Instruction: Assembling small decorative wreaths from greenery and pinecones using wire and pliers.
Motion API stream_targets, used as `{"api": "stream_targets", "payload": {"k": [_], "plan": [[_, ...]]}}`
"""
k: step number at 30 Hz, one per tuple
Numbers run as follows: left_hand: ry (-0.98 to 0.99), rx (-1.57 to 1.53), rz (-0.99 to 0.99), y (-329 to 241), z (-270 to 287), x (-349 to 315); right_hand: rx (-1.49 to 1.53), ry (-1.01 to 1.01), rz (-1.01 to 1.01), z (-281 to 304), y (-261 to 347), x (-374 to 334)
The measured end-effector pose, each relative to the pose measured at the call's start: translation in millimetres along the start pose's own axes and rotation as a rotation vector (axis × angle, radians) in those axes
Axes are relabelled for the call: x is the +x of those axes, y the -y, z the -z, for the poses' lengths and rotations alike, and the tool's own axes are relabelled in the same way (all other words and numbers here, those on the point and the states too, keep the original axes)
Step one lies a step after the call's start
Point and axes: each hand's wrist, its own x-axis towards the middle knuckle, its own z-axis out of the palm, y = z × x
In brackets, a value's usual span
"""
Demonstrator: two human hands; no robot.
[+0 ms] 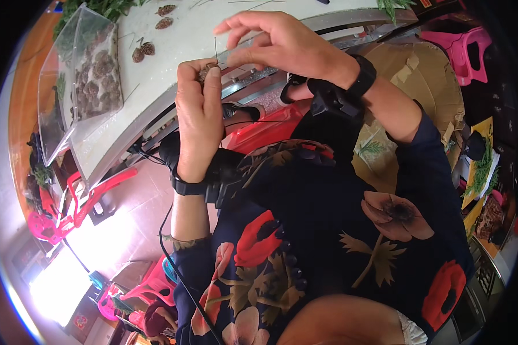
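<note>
A small brown pine cone (207, 72) is pinched between the thumb and fingers of my left hand (198, 109), just off the table's near edge. From the cone a thin dark wire (215, 49) stands upright. My right hand (282, 47) hovers close on the right, its fingers apart and curved around the space beside the wire. Its thumb tip is close to the base of the wire; whether it touches cannot be made out. On the white table (149, 75) lie paired pine cones (143, 52) and two more pine cones (164, 22) farther back.
A clear plastic bag or box (80, 86) of pine cones is at the table's left. Green sprigs (101, 12) lie behind it. A metal rail (244, 86) runs along the table edge. Cardboard (429, 86) and a pink stool (463, 52) stand right; a red stool (265, 129) is below.
</note>
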Motion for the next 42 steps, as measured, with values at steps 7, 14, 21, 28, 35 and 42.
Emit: {"api": "stream_targets", "payload": {"k": [7, 14, 21, 28, 35, 42], "plan": [[0.146, -0.544, 0.318, 2, 11, 3, -0.104, 0.053, 0.595, 15, 37, 12], [0.228, -0.798, 0.49, -15, 16, 6, -0.567, 0.056, 0.781, 10, 7, 22], [0.077, -0.338, 0.223, 0, -1, -3, -0.662, -0.034, 0.726, 2, 3, 21], [-0.103, -0.084, 0.028, -7, -23, 16, 0.069, -0.154, 0.091, -9, -16, 13], [-0.06, -0.244, -0.008, -10, -40, 35, 0.824, -0.134, -0.186, -1, -29, 11], [-0.018, 0.273, -0.125, 15, -5, 112, 0.536, -0.332, 0.022, 58, -51, 22]]}}
